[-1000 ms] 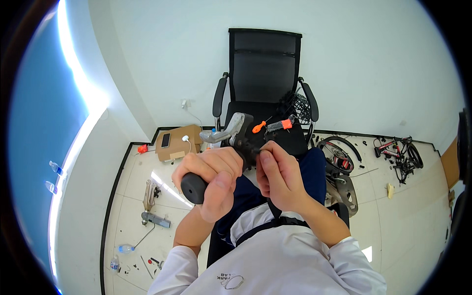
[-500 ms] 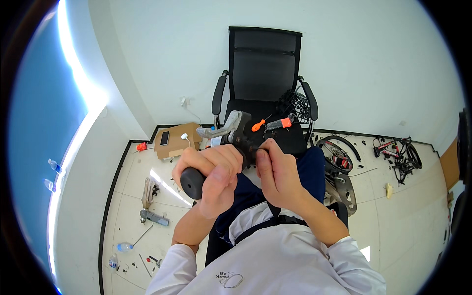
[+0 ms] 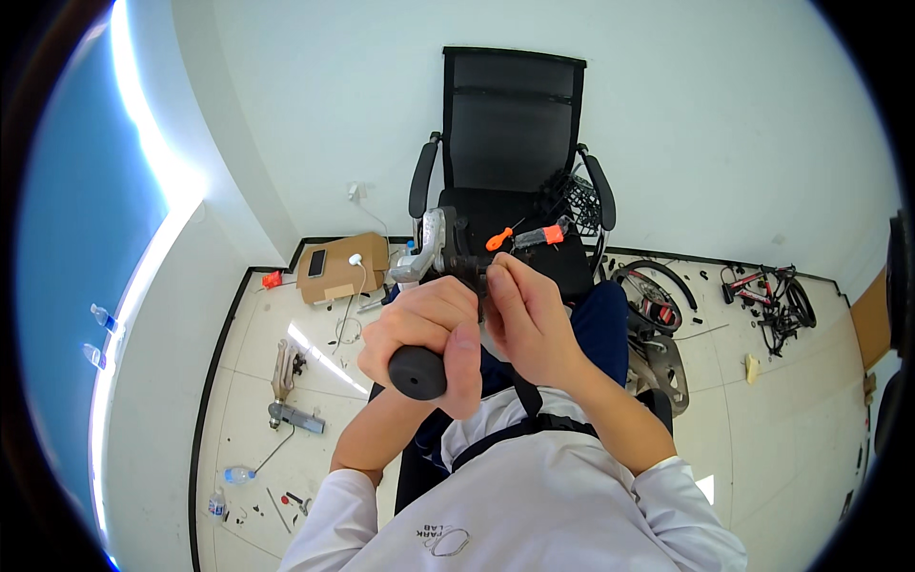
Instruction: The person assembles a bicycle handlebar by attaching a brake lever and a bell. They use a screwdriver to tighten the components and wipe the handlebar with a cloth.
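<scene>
My left hand [image 3: 424,334] wraps round a black rubber handlebar grip [image 3: 416,373], its round end pointing toward me. Beyond the fist, a silver brake lever [image 3: 434,238] with a black clamp [image 3: 467,265] stands up from the bar. Close beside that clamp, my right hand [image 3: 530,319] is closed in a pinch, thumb against fingers. What lies between its fingertips is mostly hidden; a small dark piece shows at their edge. On the chair seat behind rest an orange-handled screwdriver [image 3: 498,239] and a black and orange tool or package [image 3: 541,237].
A black mesh office chair [image 3: 513,124] faces me against the wall. On the floor at left are a cardboard sheet [image 3: 348,276] bearing a phone [image 3: 317,263], metal parts [image 3: 297,418] and plastic bottles [image 3: 238,475]. A bicycle wheel [image 3: 651,297] and red bike frame [image 3: 762,291] lie at right.
My left hand and the grip have shifted right and slightly down. The brake lever has turned from pointing left to more upright. My right hand stays pinched at the clamp.
</scene>
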`<action>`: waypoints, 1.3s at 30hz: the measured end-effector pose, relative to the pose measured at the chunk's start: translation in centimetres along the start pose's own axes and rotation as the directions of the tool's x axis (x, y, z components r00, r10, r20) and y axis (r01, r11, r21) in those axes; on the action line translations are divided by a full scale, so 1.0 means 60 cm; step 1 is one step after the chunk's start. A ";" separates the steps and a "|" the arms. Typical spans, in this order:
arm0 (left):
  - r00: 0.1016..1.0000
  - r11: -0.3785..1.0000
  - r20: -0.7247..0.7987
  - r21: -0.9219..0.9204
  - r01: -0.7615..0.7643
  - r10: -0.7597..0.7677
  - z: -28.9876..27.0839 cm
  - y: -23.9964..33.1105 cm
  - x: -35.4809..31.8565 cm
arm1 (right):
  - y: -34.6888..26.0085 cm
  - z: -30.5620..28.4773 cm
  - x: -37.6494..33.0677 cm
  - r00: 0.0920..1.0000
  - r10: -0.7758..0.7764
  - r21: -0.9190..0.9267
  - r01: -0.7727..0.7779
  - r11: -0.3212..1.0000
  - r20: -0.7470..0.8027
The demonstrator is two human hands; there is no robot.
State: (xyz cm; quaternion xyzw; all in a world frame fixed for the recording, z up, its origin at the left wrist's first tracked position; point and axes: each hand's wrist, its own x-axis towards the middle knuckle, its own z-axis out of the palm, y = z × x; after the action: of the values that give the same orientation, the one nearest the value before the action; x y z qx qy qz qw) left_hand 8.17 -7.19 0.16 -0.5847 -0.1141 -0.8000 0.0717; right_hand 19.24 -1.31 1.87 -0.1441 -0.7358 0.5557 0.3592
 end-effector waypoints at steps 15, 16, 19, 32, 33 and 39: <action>0.834 0.813 -0.147 -0.366 0.453 -0.531 -0.015 0.017 0.041 | -0.042 -0.056 0.019 0.936 -0.084 -0.514 0.261 0.817 0.343; 0.831 0.810 -0.145 -0.367 0.458 -0.536 -0.014 0.019 0.044 | -0.046 -0.059 0.022 0.932 -0.076 -0.498 0.258 0.828 0.356; 0.824 0.794 -0.135 -0.392 0.465 -0.550 -0.015 0.023 0.052 | -0.052 -0.065 0.027 0.923 -0.060 -0.449 0.242 0.860 0.381; 0.376 0.401 -0.153 -0.203 0.893 -0.914 -0.040 -0.208 -0.085 | 0.227 -0.127 0.055 0.941 0.338 -0.123 -0.333 0.935 0.015; 0.330 0.351 -0.143 -0.154 0.924 -0.933 -0.050 -0.218 -0.115 | 0.242 -0.133 0.048 0.937 0.347 -0.122 -0.348 0.929 -0.029; 0.199 0.208 -0.070 -0.152 0.966 -0.977 -0.027 -0.247 -0.177 | 0.300 -0.189 0.022 0.878 0.436 -0.057 -0.455 0.889 -0.199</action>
State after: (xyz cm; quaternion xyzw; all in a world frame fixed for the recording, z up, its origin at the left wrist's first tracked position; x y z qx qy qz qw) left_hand 6.27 6.46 -11.89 -0.3231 -0.4207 -0.7120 -0.4602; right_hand 22.75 13.70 -12.82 -0.3776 -0.6745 0.5697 0.2792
